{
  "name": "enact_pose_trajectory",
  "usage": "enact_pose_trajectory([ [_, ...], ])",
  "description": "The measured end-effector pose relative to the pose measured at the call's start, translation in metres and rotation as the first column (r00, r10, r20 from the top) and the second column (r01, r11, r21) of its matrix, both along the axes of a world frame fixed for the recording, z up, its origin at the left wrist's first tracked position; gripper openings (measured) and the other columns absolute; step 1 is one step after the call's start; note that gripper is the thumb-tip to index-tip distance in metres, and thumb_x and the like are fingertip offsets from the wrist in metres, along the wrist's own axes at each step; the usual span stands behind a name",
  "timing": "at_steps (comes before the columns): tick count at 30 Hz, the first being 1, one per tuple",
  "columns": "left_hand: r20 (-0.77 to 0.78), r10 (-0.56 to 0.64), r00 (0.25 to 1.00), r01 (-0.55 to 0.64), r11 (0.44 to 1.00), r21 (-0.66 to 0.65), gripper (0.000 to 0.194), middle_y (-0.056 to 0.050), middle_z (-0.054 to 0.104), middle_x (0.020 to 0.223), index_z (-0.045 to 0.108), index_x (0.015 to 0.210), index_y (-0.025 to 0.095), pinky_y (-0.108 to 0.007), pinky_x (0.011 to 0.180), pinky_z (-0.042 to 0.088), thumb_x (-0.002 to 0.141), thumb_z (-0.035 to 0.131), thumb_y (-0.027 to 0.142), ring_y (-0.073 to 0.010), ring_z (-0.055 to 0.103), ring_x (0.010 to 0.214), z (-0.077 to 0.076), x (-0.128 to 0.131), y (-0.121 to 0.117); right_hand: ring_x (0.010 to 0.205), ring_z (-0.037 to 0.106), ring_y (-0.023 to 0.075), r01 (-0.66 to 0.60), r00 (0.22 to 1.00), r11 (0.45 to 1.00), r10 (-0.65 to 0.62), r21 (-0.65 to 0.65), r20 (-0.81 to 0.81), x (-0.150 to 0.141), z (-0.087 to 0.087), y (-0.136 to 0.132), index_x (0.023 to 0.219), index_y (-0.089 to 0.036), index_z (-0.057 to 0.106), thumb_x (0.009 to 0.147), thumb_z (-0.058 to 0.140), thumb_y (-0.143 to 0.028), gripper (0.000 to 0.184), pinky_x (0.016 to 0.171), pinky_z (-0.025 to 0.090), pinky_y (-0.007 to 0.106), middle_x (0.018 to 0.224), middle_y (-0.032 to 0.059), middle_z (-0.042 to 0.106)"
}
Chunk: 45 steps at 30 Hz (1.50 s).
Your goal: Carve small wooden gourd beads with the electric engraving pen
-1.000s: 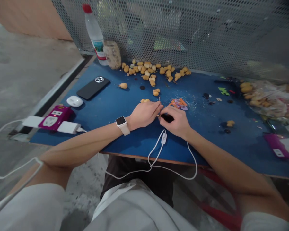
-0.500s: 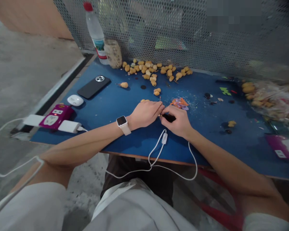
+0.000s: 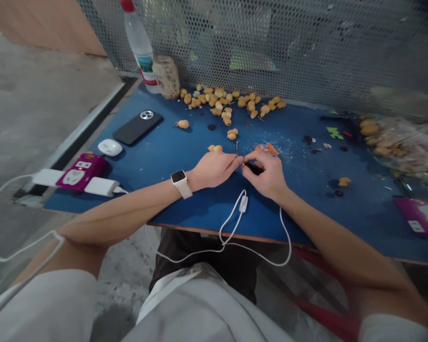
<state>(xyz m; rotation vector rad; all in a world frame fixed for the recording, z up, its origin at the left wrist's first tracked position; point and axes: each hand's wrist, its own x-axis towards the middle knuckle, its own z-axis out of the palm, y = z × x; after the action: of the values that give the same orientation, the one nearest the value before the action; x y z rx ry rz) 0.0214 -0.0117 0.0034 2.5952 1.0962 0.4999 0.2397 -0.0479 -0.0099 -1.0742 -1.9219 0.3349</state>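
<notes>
My left hand [image 3: 216, 168], with a pale watch on the wrist, is closed near the middle of the table. A thin stem [image 3: 237, 145] pokes up past its fingertips, like those on the small gourds; the body is hidden inside the hand. Touching those fingertips, my right hand [image 3: 266, 173] pinches a black pen-like tool [image 3: 253, 167] with a small brass-coloured tip. A white cable [image 3: 283, 225] with an inline switch [image 3: 243, 204] runs up behind the right wrist; where it joins is hidden. Two small gourds [image 3: 215, 148] lie just beyond my left hand, orange and purple scraps [image 3: 269, 148] beyond my right.
Many small gourds [image 3: 217, 97] lie along the perforated metal screen [image 3: 288, 57]. At left are a water bottle [image 3: 141, 50], a jar [image 3: 166, 78], a phone [image 3: 137, 128], a white case [image 3: 110, 147] and a purple power strip [image 3: 80, 171]. A plastic bag [image 3: 403, 145] with gourds sits right.
My right hand has shifted slightly up and right, with the tool tip now closer against my left fingertips. It covers more of the coloured scraps. The left hand barely moves.
</notes>
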Motion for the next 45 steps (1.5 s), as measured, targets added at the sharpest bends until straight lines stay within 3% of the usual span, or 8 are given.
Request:
enact_pose_trajectory([
  [4,-0.018,-0.005,1.0,0.006,0.996,0.088,0.052,-0.011,0.082,0.094,0.072,0.101,0.018,-0.038,0.069,0.034,0.127,0.03,0.035,-0.0249,0.072,0.08,0.002,0.0,-0.002,0.07,0.071,0.0197,-0.072,0.997,0.997,0.072,-0.014,0.031,-0.004,0.0,-0.005,0.09,-0.027,0.07,0.092,0.072,-0.025,0.003,0.071,0.057,0.036,0.086,0.0009,0.081],
  [10,-0.032,-0.03,0.999,0.034,0.99,0.136,0.046,-0.012,0.082,0.097,0.07,0.108,0.018,-0.038,0.069,0.033,0.127,0.033,0.036,-0.0257,0.073,0.082,0.004,0.0,-0.005,0.075,0.075,0.0226,0.018,1.0,0.997,-0.018,-0.073,-0.001,-0.003,0.0,-0.003,0.091,-0.027,0.071,0.091,0.072,-0.027,0.001,0.068,0.057,0.036,0.084,0.0016,0.082],
  [16,0.057,0.042,0.997,-0.041,0.999,-0.024,0.048,-0.01,0.079,0.09,0.069,0.093,0.02,-0.037,0.067,0.035,0.125,0.036,0.035,-0.0233,0.068,0.077,0.001,0.005,-0.002,0.084,0.08,0.0248,0.048,0.991,0.996,-0.057,0.08,0.12,-0.001,-0.002,-0.002,0.093,-0.027,0.074,0.096,0.071,-0.025,0.005,0.077,0.062,0.038,0.092,0.0035,0.086],
  [22,0.174,0.108,0.979,-0.073,0.978,-0.196,0.064,-0.005,0.064,0.066,0.04,0.063,0.024,-0.036,0.067,0.036,0.125,0.035,0.037,-0.0177,0.056,0.064,0.0,0.007,0.002,0.088,0.083,0.0223,0.099,0.948,0.957,-0.175,0.274,0.267,-0.004,-0.005,-0.007,0.099,-0.027,0.079,0.104,0.071,-0.025,0.01,0.069,0.056,0.035,0.103,0.004,0.089],
  [27,0.112,0.043,0.993,-0.041,0.999,-0.017,0.05,-0.011,0.08,0.093,0.067,0.091,0.02,-0.036,0.07,0.039,0.125,0.035,0.037,-0.0227,0.068,0.082,0.0,0.003,-0.003,0.087,0.081,0.0245,0.095,0.967,0.978,-0.135,0.186,0.217,-0.001,-0.008,-0.003,0.095,-0.028,0.076,0.1,0.071,-0.026,0.007,0.076,0.061,0.037,0.095,0.0036,0.085],
  [30,0.101,-0.036,0.994,0.033,0.999,0.028,0.044,-0.013,0.081,0.104,0.07,0.102,0.018,-0.036,0.073,0.043,0.124,0.035,0.034,-0.0238,0.071,0.087,0.0,0.002,-0.004,0.085,0.08,0.0248,0.069,0.985,0.987,-0.091,0.147,0.147,0.0,-0.008,0.0,0.094,-0.028,0.074,0.097,0.072,-0.024,0.005,0.081,0.063,0.039,0.092,0.0029,0.084],
  [38,0.242,0.059,0.968,0.008,0.964,-0.266,0.063,-0.004,0.069,0.069,0.052,0.066,0.023,-0.035,0.074,0.047,0.125,0.033,0.036,-0.0179,0.063,0.068,0.001,0.004,0.003,0.088,0.081,0.0258,0.073,0.98,0.987,-0.098,0.145,0.172,-0.002,-0.007,-0.005,0.095,-0.029,0.075,0.099,0.071,-0.025,0.007,0.081,0.063,0.039,0.095,0.0043,0.085],
  [45,-0.12,0.065,0.991,-0.064,0.998,0.011,0.057,-0.012,0.072,0.079,0.072,0.082,0.017,-0.038,0.068,0.04,0.124,0.042,0.04,-0.0229,0.062,0.069,0.0,-0.001,0.003,0.089,0.082,0.0285,0.083,0.989,0.994,-0.091,0.071,0.12,0.016,-0.002,0.007,0.092,-0.029,0.074,0.096,0.074,-0.027,0.005,0.089,0.066,0.045,0.092,0.0037,0.085],
])
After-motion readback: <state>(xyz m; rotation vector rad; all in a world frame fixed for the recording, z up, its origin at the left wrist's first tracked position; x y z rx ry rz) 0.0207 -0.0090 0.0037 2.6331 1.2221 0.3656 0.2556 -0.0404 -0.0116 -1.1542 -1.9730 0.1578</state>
